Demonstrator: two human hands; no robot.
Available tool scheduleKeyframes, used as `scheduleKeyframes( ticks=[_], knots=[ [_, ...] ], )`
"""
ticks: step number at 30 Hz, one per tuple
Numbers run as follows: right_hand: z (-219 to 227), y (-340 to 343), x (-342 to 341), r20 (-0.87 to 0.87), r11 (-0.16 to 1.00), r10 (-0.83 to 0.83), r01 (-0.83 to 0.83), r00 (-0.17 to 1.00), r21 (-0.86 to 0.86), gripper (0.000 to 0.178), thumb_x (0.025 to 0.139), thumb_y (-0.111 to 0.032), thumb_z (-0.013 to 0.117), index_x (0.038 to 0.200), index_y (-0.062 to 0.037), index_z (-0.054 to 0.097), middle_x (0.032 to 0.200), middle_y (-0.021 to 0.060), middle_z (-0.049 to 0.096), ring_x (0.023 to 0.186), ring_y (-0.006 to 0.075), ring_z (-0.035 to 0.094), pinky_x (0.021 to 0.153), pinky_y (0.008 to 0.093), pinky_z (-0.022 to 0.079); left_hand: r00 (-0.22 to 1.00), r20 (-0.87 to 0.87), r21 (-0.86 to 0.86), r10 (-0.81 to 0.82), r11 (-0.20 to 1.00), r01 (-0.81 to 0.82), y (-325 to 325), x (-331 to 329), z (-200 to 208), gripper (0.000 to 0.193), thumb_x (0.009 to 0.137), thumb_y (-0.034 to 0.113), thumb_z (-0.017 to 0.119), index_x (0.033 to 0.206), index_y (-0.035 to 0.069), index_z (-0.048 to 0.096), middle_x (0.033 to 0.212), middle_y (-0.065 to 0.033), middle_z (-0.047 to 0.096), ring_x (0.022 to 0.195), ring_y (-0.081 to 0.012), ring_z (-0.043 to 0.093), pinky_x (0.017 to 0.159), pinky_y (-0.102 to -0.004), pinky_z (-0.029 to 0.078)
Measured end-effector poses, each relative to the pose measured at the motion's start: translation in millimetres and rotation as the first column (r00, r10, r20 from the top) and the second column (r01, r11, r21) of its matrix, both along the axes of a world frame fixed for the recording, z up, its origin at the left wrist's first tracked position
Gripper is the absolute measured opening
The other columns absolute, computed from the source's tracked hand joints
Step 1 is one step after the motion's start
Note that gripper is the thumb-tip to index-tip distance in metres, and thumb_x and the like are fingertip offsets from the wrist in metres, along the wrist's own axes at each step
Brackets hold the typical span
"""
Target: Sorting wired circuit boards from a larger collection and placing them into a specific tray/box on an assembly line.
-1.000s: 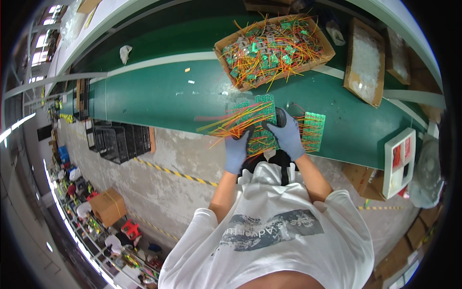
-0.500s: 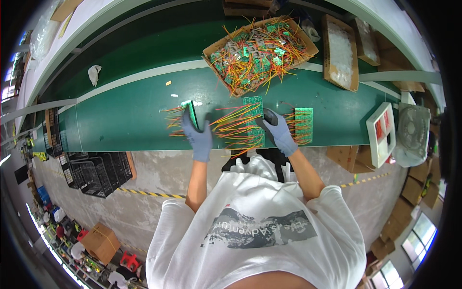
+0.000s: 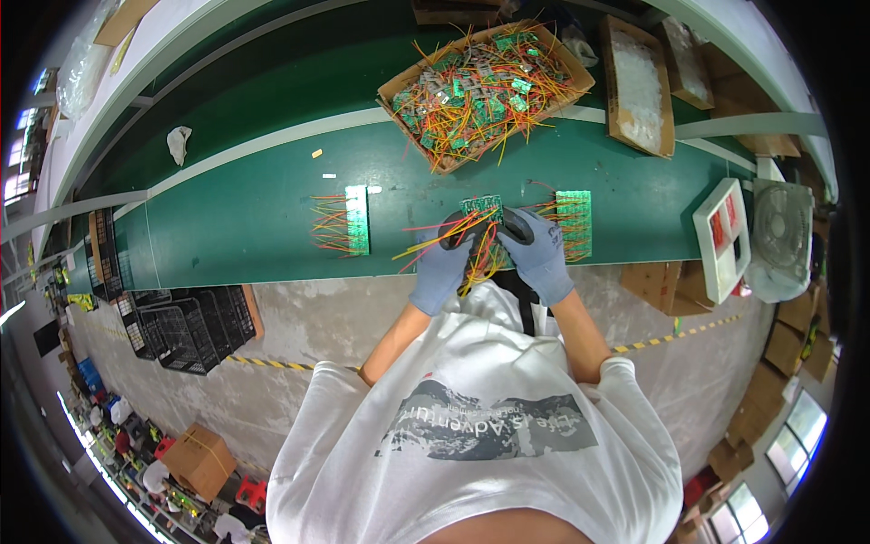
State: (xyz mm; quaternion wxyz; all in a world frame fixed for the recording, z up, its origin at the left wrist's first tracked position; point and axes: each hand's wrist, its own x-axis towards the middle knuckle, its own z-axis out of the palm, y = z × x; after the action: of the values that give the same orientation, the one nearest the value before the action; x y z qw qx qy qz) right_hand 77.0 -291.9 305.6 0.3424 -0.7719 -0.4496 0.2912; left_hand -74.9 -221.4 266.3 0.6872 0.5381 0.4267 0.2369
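While our left hand and right hand grip the green circuit-board panel from either side, it is held in front of our body, over the near part of the table. Its red and yellow wires spill leftward and down between the gloves, so we would do well to hold the board by its edges, press evenly from both sides and keep the leads (they look easy to tug) out of our palms. A second wired panel lies to the left, and a third one just beside our right glove. Beyond stands a cardboard box heaped with small wired boards. Gloves and wires hide the panel's lower part; we cannot tell whether it touches the table.
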Motion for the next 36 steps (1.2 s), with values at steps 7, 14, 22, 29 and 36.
scheduleKeyframes(
  ticks=[7,14,22,29,36],
  knots=[
    [-10.5,-16.3,-9.8,0.128,0.981,-0.122,0.100,0.984,0.167,0.030,0.076,-0.017,0.070,0.103,-0.0041,0.065,0.081,0.0168,0.062,0.070,0.0355,0.060,0.060,0.0383,0.048,0.984,-0.177,0.405,-0.017,0.910,0.089,-11.2,17.7,31.3,0.020,0.084,0.009,0.057,0.102,0.004,0.064,0.092,-0.0126,0.066,0.078,-0.0272,0.064,0.070,-0.0339,0.050],
    [-9.3,0.6,-17.2,0.182,0.986,-0.148,0.130,0.972,0.106,0.029,0.078,-0.015,0.069,0.104,-0.0029,0.066,0.089,0.0170,0.066,0.076,0.0340,0.064,0.066,0.0356,0.050,0.972,-0.210,0.478,0.104,0.878,0.009,-10.8,28.9,26.2,0.023,0.086,0.010,0.056,0.108,0.005,0.062,0.094,-0.0158,0.065,0.083,-0.0336,0.063,0.071,-0.0373,0.050],
    [-24.1,13.9,24.1,-0.078,0.981,-0.104,0.115,0.992,0.158,0.033,0.078,-0.007,0.069,0.109,0.0034,0.062,0.095,0.0132,0.069,0.080,0.0211,0.066,0.071,0.0286,0.051,0.965,-0.230,0.383,0.129,0.923,-0.032,34.8,-9.4,19.8,0.030,0.085,0.013,0.061,0.113,0.003,0.061,0.101,-0.0142,0.066,0.091,-0.0270,0.063,0.077,-0.0348,0.050],
    [-131.4,33.5,-0.7,-0.615,0.994,-0.091,0.031,0.783,-0.107,0.036,0.084,-0.013,0.065,0.116,0.0027,0.059,0.108,0.0136,0.066,0.096,0.0182,0.064,0.084,0.0284,0.050,0.949,-0.314,0.052,0.028,0.999,-0.012,87.3,-88.2,-100.3,0.045,0.083,0.019,0.067,0.122,-0.001,0.056,0.108,-0.0124,0.066,0.097,-0.0209,0.062,0.086,-0.0305,0.048],
    [-199.9,34.5,-20.3,0.043,0.930,-0.087,0.096,0.995,-0.355,0.048,0.087,-0.036,0.057,0.121,-0.0021,0.057,0.115,0.0207,0.061,0.110,0.0364,0.055,0.094,0.0408,0.044,0.631,-0.711,0.363,0.310,0.931,-0.049,120.0,-158.9,-150.9,0.070,0.078,0.039,0.068,0.135,0.008,0.042,0.127,-0.0204,0.050,0.121,-0.0356,0.046,0.101,-0.0422,0.038]
  ],
)
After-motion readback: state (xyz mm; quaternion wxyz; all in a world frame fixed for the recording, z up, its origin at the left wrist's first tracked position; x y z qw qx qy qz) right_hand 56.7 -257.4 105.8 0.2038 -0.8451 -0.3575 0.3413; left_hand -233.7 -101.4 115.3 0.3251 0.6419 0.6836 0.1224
